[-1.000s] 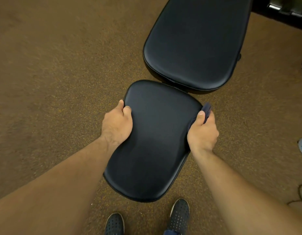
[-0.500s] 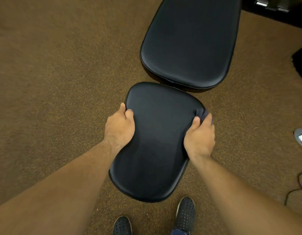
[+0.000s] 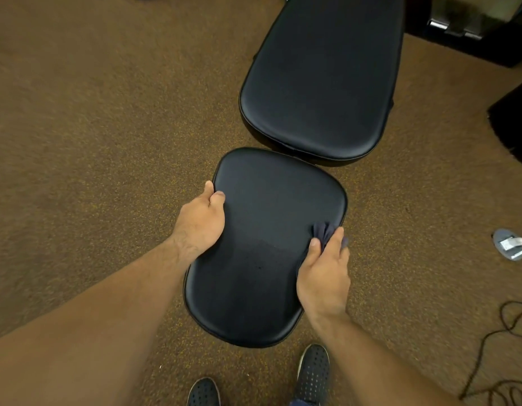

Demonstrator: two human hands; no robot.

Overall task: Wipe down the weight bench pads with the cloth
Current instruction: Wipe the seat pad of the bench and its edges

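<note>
Seat pad point(image 3: 262, 230), back pad point(image 3: 321, 83) beyond. We see the right hand point(image 3: 324, 276) pinching the bunched dark cloth point(image 3: 322, 231), which it has drawn from the pad's right edge onto its top. The left hand point(image 3: 201, 221) grips the left edge. Wiping of pad 1 of 2 is probably underway.

Smooth black leather-like covering on the seat pad point(image 3: 265, 259), softly glossy, with a thin piped seam round the rim. Same smooth, faintly shiny black covering on the back pad point(image 3: 321, 83), brighter near the lower edge. Soft, matt, dark grey-blue cloth point(image 3: 322, 233), crumpled into folds. Rough, matt brown floor point(image 3: 93, 127), grainy and flecked with yellow, either short carpet or rubber crumb. Dark shoes point(image 3: 314, 369) with matt, perforated uppers and a pale sole edge. Thin, matt black cable point(image 3: 485, 338). Shiny, reflective metal fittings point(image 3: 454, 29) at the top right.
</note>
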